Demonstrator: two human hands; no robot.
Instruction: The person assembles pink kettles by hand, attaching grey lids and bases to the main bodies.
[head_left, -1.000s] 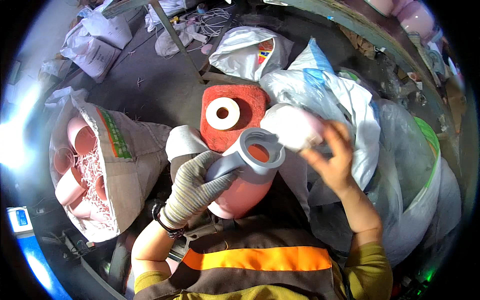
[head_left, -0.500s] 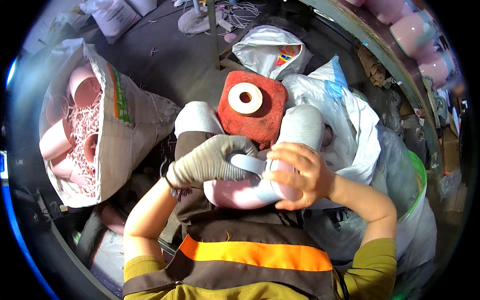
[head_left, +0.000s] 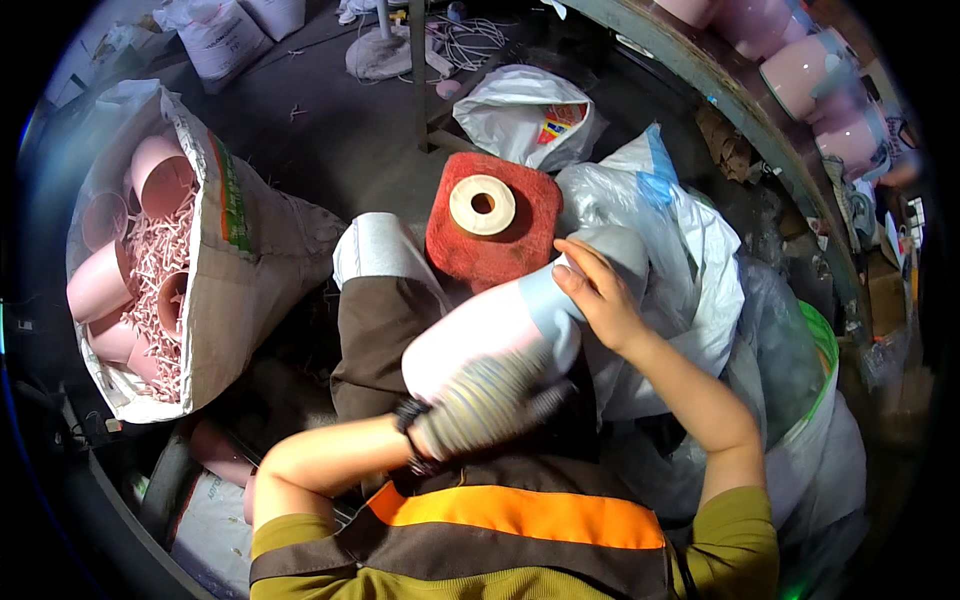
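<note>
A glossy pink cylinder lies slanted across my lap, its upper right end wrapped with a pale grey-blue band. My right hand, bare, grips the banded end with its fingers over the far edge. On the near side, my left hand in a striped knit glove lies against the cylinder's lower surface, its fingers smeared by motion. Beyond my knees, a cream-coloured roll with a hole in its middle rests flat on a worn red cushion.
At left leans a white woven sack holding pink cylinders and many small pink pieces. White plastic bags crowd my right side. More pink cylinders stand on a bench at upper right. A metal post rises beyond the cushion.
My left hand has let go of the pale strip and moved down to the cylinder's near side. The cylinder has tilted, right end up, and the strip now lies flat around it.
</note>
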